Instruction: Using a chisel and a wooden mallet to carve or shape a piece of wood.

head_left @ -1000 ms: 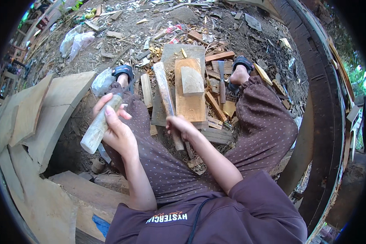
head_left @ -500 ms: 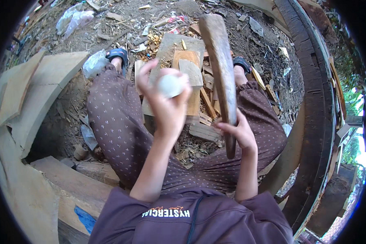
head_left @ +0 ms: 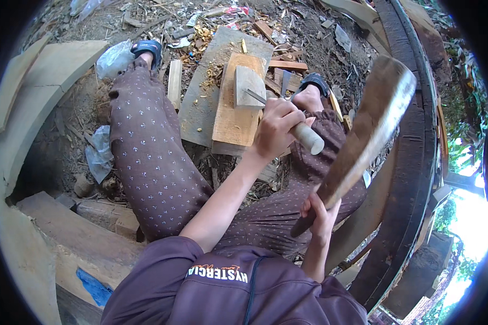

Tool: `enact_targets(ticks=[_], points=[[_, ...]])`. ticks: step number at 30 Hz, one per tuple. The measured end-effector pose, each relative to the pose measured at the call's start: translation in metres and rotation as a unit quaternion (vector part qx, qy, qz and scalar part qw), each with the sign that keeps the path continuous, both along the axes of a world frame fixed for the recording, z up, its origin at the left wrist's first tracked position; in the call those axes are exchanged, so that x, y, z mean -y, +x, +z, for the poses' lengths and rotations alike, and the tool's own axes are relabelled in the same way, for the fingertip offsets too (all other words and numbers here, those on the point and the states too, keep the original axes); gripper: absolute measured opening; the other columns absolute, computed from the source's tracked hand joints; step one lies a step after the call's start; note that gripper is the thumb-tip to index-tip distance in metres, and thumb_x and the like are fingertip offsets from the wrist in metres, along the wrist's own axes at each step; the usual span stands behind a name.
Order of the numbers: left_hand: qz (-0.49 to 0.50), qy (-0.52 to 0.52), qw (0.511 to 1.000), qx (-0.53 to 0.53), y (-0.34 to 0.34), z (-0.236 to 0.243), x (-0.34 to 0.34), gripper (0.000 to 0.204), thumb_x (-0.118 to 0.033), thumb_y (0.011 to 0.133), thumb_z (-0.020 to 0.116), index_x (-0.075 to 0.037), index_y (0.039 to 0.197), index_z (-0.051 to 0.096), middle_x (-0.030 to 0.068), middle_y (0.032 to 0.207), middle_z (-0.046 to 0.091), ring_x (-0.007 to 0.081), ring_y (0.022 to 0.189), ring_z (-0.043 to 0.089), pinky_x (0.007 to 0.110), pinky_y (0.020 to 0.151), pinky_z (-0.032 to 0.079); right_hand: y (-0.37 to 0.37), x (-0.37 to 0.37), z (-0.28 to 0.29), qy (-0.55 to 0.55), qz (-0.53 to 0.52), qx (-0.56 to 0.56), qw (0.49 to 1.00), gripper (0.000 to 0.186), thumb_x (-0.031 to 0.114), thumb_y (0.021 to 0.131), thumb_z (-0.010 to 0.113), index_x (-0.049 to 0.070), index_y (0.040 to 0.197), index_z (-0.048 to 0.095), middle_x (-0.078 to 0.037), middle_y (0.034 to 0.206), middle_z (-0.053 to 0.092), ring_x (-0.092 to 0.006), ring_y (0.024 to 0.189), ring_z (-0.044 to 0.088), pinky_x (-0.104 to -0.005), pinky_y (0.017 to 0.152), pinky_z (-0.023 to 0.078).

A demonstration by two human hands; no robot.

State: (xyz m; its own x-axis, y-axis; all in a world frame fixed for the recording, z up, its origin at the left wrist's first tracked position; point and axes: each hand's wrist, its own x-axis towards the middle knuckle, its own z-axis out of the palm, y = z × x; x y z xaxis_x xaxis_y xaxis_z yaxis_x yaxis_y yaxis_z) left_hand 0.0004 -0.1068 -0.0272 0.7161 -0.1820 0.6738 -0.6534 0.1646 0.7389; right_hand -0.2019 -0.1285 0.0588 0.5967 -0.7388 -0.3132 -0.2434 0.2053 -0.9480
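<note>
My left hand (head_left: 278, 125) is closed round the pale wooden handle of a chisel (head_left: 310, 141). The chisel's thin metal blade points away to the left, its tip at the face of a small wooden block (head_left: 246, 76); whether it touches cannot be told for certain. That block rests on a thicker light-brown wooden piece (head_left: 234, 125), which lies on a grey board (head_left: 196, 116) between my feet. At the right, my right hand (head_left: 321, 215) grips the narrow end of a long wooden mallet (head_left: 363, 130), whose broad head tilts up and away to the right, apart from the chisel.
Wood chips (head_left: 203, 38) and offcuts litter the dirt around the boards. A dark curved timber (head_left: 404, 179) runs along my right side. Large pale curved wood pieces (head_left: 49, 81) stand at the left. Plastic bags (head_left: 99, 154) lie near my left leg.
My left hand has turned and moved right, bringing the chisel blade into view over the small block. The mallet has swung right and toward me, from nearly upright to slanting.
</note>
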Motion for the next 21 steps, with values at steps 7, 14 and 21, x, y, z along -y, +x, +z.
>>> enact_targets(ticks=[7, 14, 21], points=[[-0.038, 0.000, 0.999, 0.019, 0.008, -0.002, -0.002, 0.020, -0.008, 0.072, 0.075, -0.008, 0.067, 0.056, 0.0051, 0.067, 0.055, 0.0253, 0.069, 0.056, 0.036, 0.071, 0.042, -0.031, -0.011, 0.008, -0.110, -0.020, -0.091, 0.990, 0.012, 0.002, 0.077, 0.069, -0.002, 0.073, 0.059, -0.003, 0.059, 0.056, -0.0106, 0.047, 0.053, -0.0241, 0.045, 0.044], [-0.065, 0.031, 0.997, 0.007, 0.008, 0.003, 0.002, 0.016, -0.008, 0.071, 0.073, -0.007, 0.069, 0.057, 0.0064, 0.069, 0.059, 0.0259, 0.071, 0.058, 0.036, 0.074, 0.042, -0.074, -0.031, -0.026, -0.180, -0.016, -0.034, 0.983, 0.021, 0.004, 0.076, 0.069, -0.001, 0.090, 0.055, -0.007, 0.073, 0.059, -0.0140, 0.061, 0.056, -0.0280, 0.058, 0.049], [-0.049, 0.043, 0.998, -0.002, 0.011, 0.003, 0.006, 0.017, -0.010, 0.072, 0.074, -0.008, 0.069, 0.057, 0.0058, 0.070, 0.061, 0.0259, 0.072, 0.060, 0.036, 0.073, 0.043, -0.058, -0.033, 0.005, -0.205, -0.079, -0.158, 0.963, 0.016, 0.007, 0.070, 0.073, -0.002, 0.074, 0.061, -0.003, 0.065, 0.060, -0.0103, 0.059, 0.057, -0.0267, 0.058, 0.048]])
